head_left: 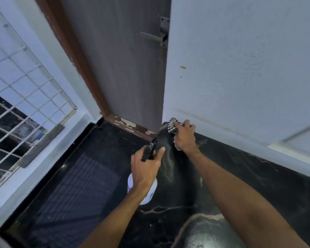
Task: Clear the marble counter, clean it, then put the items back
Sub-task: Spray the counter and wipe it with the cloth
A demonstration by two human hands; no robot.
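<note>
The fingers (186, 123) of the right hand (184, 138) were curled over a striped cloth (171, 126), pressing it down on the counter (240, 185) at its far corner. The cloth was bunched, with dark and pale stripes, and most of it lay under the palm. Only a ruffled fold showed ahead of the fingertips, and a pale scrap behind the wrist.

The left hand (145, 169) was wrapped round the black trigger head of a spray bottle (151, 193), the thumb lying along the near side. The bottle's white body hung below that hand, over the counter, with the nozzle aimed toward the cloth.

The counter was black marble with pale veins, and it looked glossy. Just beyond the right fingers it met the white wall (240, 68), which ran along its whole far edge. Just left of the cloth stood the corner of that wall and a grey door (123, 68) in a chipped brown frame.

To the left of the left hand lay a dark floor (70, 185) with a faint grid pattern. The counter's edge against it was hard to make out. A barred window (16, 86) stood farther left. Nearer the body, behind both hands, a shiny rounded metal thing (204, 233) sat on the counter.
</note>
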